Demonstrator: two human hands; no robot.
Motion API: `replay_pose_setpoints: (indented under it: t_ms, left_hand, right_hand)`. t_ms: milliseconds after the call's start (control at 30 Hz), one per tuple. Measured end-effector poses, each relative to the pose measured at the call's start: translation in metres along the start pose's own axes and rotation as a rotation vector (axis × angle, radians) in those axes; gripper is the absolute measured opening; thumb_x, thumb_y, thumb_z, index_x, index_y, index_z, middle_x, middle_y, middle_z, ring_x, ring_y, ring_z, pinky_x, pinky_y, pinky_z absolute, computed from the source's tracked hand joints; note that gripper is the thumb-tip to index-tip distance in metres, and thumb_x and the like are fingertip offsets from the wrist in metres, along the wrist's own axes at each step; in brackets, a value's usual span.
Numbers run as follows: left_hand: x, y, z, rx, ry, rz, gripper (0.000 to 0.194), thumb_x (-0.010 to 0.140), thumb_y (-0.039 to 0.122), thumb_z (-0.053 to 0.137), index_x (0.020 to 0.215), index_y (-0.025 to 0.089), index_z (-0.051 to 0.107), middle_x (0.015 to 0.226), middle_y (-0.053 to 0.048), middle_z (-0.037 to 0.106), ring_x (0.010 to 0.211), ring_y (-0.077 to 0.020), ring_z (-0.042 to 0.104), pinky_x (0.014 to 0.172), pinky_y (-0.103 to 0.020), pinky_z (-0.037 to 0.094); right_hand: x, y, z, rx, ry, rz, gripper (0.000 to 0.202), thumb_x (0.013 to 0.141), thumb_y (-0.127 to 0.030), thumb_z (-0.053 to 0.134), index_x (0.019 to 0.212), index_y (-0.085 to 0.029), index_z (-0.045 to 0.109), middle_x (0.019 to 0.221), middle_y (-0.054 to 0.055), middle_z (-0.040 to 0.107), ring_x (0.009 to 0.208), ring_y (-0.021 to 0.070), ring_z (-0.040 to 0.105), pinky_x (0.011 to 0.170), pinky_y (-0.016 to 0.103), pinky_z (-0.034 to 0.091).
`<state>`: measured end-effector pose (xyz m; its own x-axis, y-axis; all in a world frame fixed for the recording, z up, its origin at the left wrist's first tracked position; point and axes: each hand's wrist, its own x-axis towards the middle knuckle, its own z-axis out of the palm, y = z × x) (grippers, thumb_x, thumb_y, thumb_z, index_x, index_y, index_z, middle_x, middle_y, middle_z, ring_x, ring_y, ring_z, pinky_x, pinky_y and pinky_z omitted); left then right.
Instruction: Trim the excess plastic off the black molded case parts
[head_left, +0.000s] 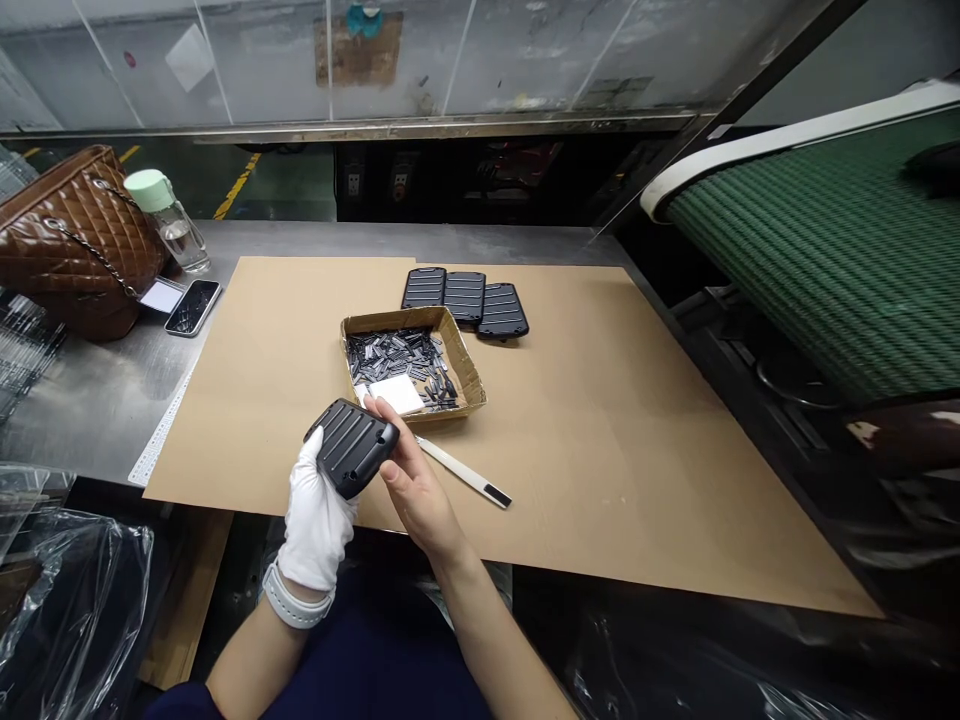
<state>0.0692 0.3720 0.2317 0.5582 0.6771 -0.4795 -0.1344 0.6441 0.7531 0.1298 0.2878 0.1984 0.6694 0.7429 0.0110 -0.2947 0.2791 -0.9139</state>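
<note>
Navy-blue fabric clothing (397, 650) lies nearest, below a white-gloved left hand (319, 525) whose fingers pinch a black, ribbed, rectangular case (352, 443) by its left end. The case is tilted, by the near edge of a brown cardboard sheet (615, 450) on the grey metal bench (540, 240). Thumb and fingers of the bare right hand (421, 498) are spread around its right end; whether they touch is unclear. The step appears to be handling the case two-handed; the next move calls for a steady left hold. Parallel ridges cross its dark face, with small corner recesses.
</note>
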Motion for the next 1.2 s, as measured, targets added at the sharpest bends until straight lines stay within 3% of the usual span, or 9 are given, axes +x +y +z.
replay_pose_setpoints:
  t_ms: [200,367,467,567,700,767,900,1033,1200]
  left_hand:
    - [0.003,-0.003,0.006,-0.252,0.032,-0.118,0.028,0.093,0.023,0.044,0.094,0.016,0.071,0.091,-0.003,0.075,0.080,-0.0130,0.071,0.082,-0.024,0.055]
    - [0.008,-0.012,-0.007,-0.351,-0.146,-0.192,0.037,0.097,0.031,0.034,0.106,0.021,0.068,0.110,-0.005,0.072,0.106,-0.0150,0.065,0.098,-0.030,0.048]
    - [0.017,-0.007,-0.035,-0.101,-0.261,-0.001,0.035,0.093,0.040,0.044,0.122,0.027,0.060,0.128,-0.005,0.062,0.124,-0.0189,0.053,0.104,-0.036,0.042]
    - [0.021,0.009,-0.056,0.152,-0.282,0.292,0.049,0.081,0.039,0.067,0.128,0.037,0.052,0.135,0.002,0.055,0.132,-0.0137,0.042,0.109,-0.025,0.032]
    - [0.016,0.026,-0.053,0.842,-0.733,0.169,0.030,0.076,0.035,0.071,0.101,0.020,0.066,0.099,-0.004,0.067,0.096,-0.0171,0.062,0.089,-0.026,0.047]
    - [0.016,0.026,-0.048,0.945,-0.694,0.188,0.022,0.081,0.039,0.064,0.084,0.017,0.064,0.078,0.000,0.064,0.073,-0.0136,0.059,0.071,-0.024,0.048]
    - [0.024,0.015,-0.054,0.946,-0.457,0.463,0.028,0.079,0.041,0.065,0.067,0.017,0.057,0.063,0.003,0.051,0.059,-0.0100,0.048,0.056,-0.021,0.041]
    - [0.028,0.003,-0.066,1.012,-0.458,0.647,0.026,0.082,0.038,0.063,0.066,0.017,0.060,0.060,0.004,0.047,0.055,-0.0093,0.045,0.053,-0.022,0.039]
    - [0.025,-0.005,-0.068,1.026,-0.427,0.721,0.024,0.085,0.034,0.060,0.069,0.017,0.062,0.061,0.001,0.053,0.054,-0.0102,0.049,0.053,-0.023,0.042]
  right_hand:
    - [0.004,0.003,0.009,0.010,0.068,-0.008,0.071,0.074,-0.059,0.067,0.136,-0.030,0.046,0.146,0.005,0.046,0.138,0.0238,0.036,0.116,0.041,0.027]
    - [0.001,-0.002,0.010,0.017,0.258,-0.002,0.064,0.079,-0.057,0.063,0.133,-0.026,0.050,0.134,0.008,0.058,0.126,0.0255,0.052,0.108,0.041,0.041]
    - [-0.012,-0.023,-0.008,-0.166,0.302,-0.076,0.046,0.086,-0.048,0.059,0.125,-0.025,0.059,0.125,0.006,0.065,0.118,0.0248,0.058,0.103,0.041,0.046]
    - [-0.024,-0.047,-0.024,-0.477,0.090,-0.084,0.035,0.087,-0.038,0.059,0.120,-0.028,0.064,0.120,0.003,0.068,0.112,0.0243,0.062,0.099,0.040,0.048]
    - [-0.024,-0.053,-0.032,-0.667,-0.226,-0.007,0.030,0.086,-0.034,0.059,0.115,-0.028,0.065,0.107,0.004,0.071,0.098,0.0238,0.066,0.084,0.036,0.054]
    - [-0.021,-0.043,-0.044,-0.702,-0.090,-0.008,0.030,0.090,-0.038,0.052,0.116,-0.027,0.063,0.108,0.006,0.069,0.100,0.0236,0.065,0.088,0.038,0.052]
    - [-0.029,-0.015,-0.088,-1.070,0.320,0.084,0.027,0.084,-0.039,0.056,0.103,-0.022,0.064,0.102,0.011,0.066,0.101,0.0300,0.059,0.092,0.050,0.045]
    - [-0.049,0.004,-0.116,-1.206,0.316,0.179,0.015,0.078,-0.033,0.055,0.083,-0.021,0.060,0.087,0.009,0.064,0.088,0.0279,0.060,0.081,0.045,0.049]
    - [-0.061,-0.002,-0.101,-1.142,0.246,0.251,0.023,0.082,-0.041,0.051,0.092,-0.022,0.060,0.079,0.005,0.067,0.076,0.0230,0.064,0.070,0.036,0.053]
